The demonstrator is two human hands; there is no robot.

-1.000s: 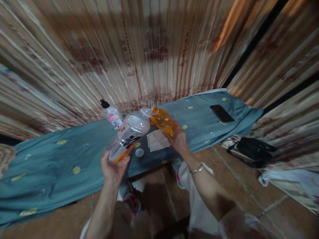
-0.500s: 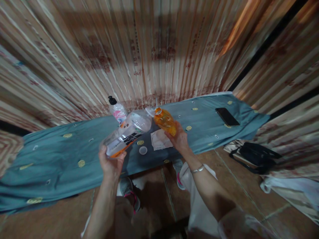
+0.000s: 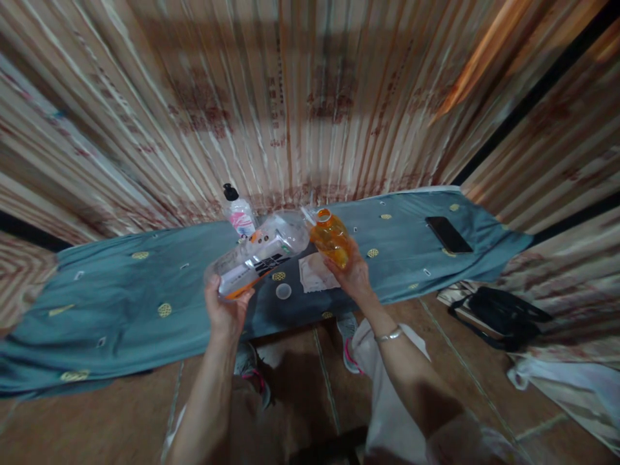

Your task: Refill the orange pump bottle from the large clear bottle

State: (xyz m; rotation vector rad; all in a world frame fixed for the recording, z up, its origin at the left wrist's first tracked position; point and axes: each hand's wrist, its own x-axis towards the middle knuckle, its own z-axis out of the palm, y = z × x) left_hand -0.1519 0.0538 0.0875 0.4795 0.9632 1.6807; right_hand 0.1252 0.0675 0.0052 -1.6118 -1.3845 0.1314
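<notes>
On my head view, the left grip (image 3: 227, 311) is closed around the tilted clear bottle (image 3: 264, 257) at centre frame; the right grip (image 3: 354, 274) around the orange bottle (image 3: 333, 239), just right. The orange one's uncapped; I can't tell what's left.

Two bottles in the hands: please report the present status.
Left hand gripping clear bottle, tilted. Right hand gripping orange bottle. Mouths close, contact unclear. Pump bottle behind clear bottle.

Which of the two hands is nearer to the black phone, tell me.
The right. The right hand, gripping the orange bottle, is on the phone's left side; the left hand, gripping the large clear bottle, is farther left.
</notes>
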